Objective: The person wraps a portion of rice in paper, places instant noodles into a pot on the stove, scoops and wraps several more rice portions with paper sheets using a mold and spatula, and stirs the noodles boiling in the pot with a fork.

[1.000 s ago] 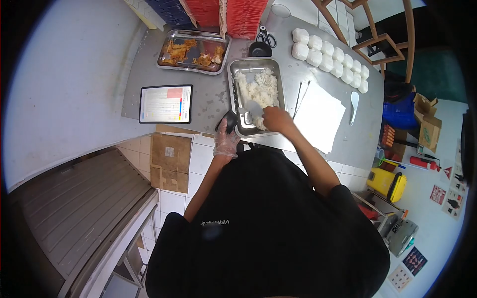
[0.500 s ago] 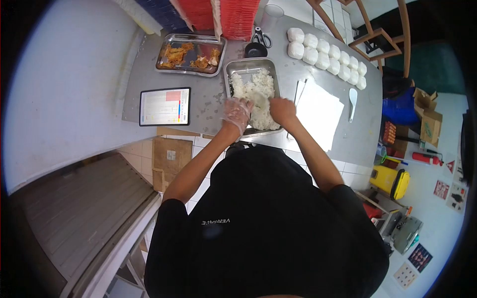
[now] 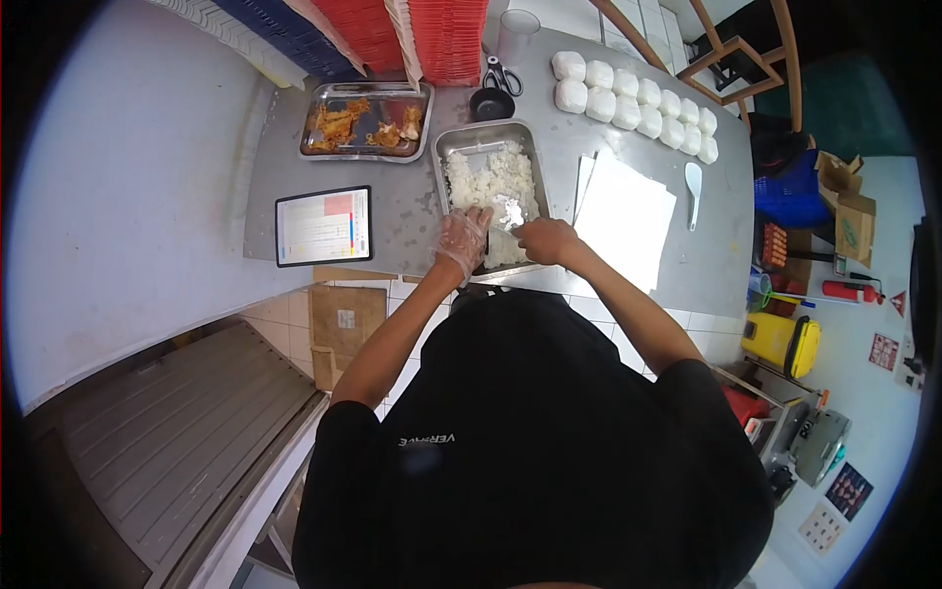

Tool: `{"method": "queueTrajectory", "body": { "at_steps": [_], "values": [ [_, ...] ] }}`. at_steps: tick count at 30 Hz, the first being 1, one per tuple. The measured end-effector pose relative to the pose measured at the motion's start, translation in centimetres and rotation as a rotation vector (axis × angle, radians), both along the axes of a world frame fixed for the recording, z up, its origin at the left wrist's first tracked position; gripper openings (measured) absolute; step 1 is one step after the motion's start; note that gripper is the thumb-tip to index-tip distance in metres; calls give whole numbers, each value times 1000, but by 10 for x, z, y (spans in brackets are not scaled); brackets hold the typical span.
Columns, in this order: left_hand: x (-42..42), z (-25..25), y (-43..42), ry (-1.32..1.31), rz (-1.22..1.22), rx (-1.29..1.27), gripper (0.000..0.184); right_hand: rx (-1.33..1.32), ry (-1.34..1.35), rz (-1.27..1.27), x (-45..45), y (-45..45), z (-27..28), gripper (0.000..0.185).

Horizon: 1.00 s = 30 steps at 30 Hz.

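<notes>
A steel tray (image 3: 538,147) of cooked white rice (image 3: 491,177) lies at the table's near edge. My left hand (image 3: 461,241), in a clear plastic glove, is over the tray's left side with its fingers stretched toward the rice. My right hand (image 3: 548,241) is bare and closed around the handle of a pale, shiny scoop (image 3: 508,212), whose head lies in the rice between my hands. The scoop's exact shape is blurred by glare, and my fingers hide most of its handle.
Left of the rice are a tray of fried food (image 3: 363,128) and a tablet (image 3: 324,227). Behind it sit a black bowl (image 3: 492,104) and scissors (image 3: 501,76). White paper sheets (image 3: 628,216), a white spoon (image 3: 694,196) and rows of white wrapped portions (image 3: 628,111) are on the right.
My right hand has moved slightly left and down with the scoop, whose head now catches bright light. My left hand stays by the tray's left side. The view has shifted a little.
</notes>
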State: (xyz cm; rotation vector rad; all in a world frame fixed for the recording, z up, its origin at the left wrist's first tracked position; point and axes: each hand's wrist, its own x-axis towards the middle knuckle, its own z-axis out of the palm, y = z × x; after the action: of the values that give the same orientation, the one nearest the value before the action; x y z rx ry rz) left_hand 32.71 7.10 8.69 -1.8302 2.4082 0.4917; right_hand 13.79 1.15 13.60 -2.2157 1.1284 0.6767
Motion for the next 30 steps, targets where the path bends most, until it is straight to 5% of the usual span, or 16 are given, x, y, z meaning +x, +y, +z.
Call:
{"method": "queueTrajectory", "body": {
  "at_steps": [3,6,9,18,19,22,30],
  "values": [
    [6,-4,0,29,-33,-37,56,-35,82,-42,-15,-11,14,23],
    [11,-9,7,-33,-125,-63,70,-38,217,-112,-18,-3,49,24],
    [0,4,6,-51,-166,1,48,28,178,-174,-15,3,16,26],
    [-11,-22,12,198,9,17,81,73,-151,-224,-18,13,-51,34],
    [-13,-29,13,207,45,-23,84,-8,-198,-2,-14,17,-49,31],
    [-22,-29,18,257,127,-79,88,-57,-140,-292,14,47,-25,25],
    [-25,-63,18,283,195,-227,88,-209,-115,-150,21,67,1,18]
  ]
}}
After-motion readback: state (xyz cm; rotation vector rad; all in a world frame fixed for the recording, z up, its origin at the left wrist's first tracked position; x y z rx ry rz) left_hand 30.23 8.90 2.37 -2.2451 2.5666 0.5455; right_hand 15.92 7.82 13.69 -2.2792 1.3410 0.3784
